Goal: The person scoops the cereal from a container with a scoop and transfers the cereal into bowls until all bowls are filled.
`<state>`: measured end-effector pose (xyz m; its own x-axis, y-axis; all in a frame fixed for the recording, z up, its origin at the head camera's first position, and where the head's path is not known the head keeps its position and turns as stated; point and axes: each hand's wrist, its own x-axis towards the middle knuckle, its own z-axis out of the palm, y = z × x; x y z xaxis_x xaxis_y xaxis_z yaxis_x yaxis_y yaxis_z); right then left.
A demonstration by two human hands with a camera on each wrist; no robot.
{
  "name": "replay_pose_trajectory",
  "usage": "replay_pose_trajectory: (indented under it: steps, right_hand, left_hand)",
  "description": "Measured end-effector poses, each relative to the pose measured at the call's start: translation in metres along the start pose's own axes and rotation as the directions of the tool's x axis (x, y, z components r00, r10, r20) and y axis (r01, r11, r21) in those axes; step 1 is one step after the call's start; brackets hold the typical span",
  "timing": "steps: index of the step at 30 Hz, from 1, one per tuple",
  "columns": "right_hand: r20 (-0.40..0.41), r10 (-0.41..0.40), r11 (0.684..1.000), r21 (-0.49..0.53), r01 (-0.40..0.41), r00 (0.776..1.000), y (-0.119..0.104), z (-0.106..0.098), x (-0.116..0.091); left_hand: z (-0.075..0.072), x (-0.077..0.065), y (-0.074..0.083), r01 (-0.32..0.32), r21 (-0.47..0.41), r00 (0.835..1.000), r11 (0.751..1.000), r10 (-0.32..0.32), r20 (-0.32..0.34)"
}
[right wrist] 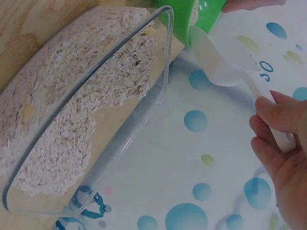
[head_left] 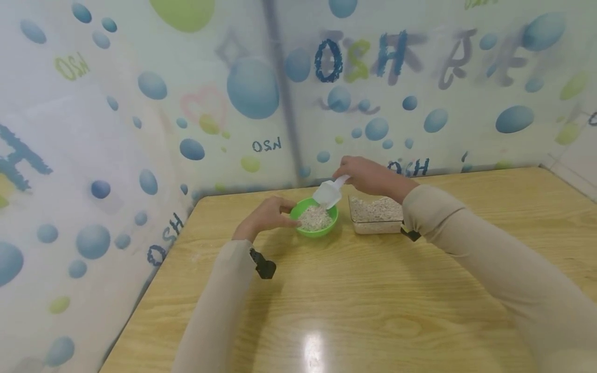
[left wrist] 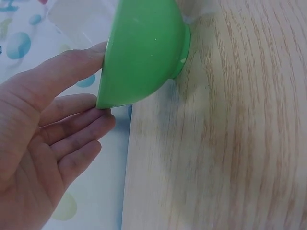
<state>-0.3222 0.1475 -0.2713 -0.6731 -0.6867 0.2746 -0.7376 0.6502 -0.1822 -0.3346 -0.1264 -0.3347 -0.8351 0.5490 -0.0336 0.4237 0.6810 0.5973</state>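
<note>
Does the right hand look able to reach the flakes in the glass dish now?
Likely yes: the right hand holds a scoop at the bowl, and the glass dish beside that bowl shows no lid over the flakes.

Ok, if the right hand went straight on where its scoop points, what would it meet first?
Led by the white scoop, the right hand would likely meet the green bowl first; depth is unclear, so it could be the oat flakes inside.
</note>
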Motion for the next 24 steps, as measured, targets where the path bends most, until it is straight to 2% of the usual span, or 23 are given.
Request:
replay_pose_trajectory:
  steps: [5, 11, 14, 20, 24]
  right_hand:
    - [-0.023, 0.003, 1.000, -0.004, -0.003, 1.000, 0.003, -0.002, -0.005]
    - [-0.039, 0.052, 0.996, 0.074, -0.049, 0.998, 0.004, -0.009, -0.016]
    - [-0.047, 0.060, 0.995, 0.077, -0.056, 0.997, 0.008, -0.012, -0.021]
    - [-0.047, 0.044, 0.998, 0.039, -0.042, 0.998, 0.013, -0.028, -0.033]
    - [-0.044, 0.047, 0.999, 0.013, -0.047, 0.998, 0.017, -0.037, -0.042]
  left_hand:
    - [-0.001, -0.001, 0.001, -0.003, 0.012, 1.000, 1.000, 0.003, -0.006]
    - [-0.001, -0.001, 0.003, 0.010, 0.022, 1.000, 1.000, -0.010, -0.020]
    - [-0.002, -0.002, 0.005, 0.014, 0.032, 0.999, 0.999, -0.013, -0.032]
    - [-0.004, -0.001, 0.014, -0.014, 0.051, 0.998, 0.999, 0.017, -0.055]
    - [-0.004, 0.002, 0.024, -0.059, 0.079, 0.996, 0.995, 0.065, -0.066]
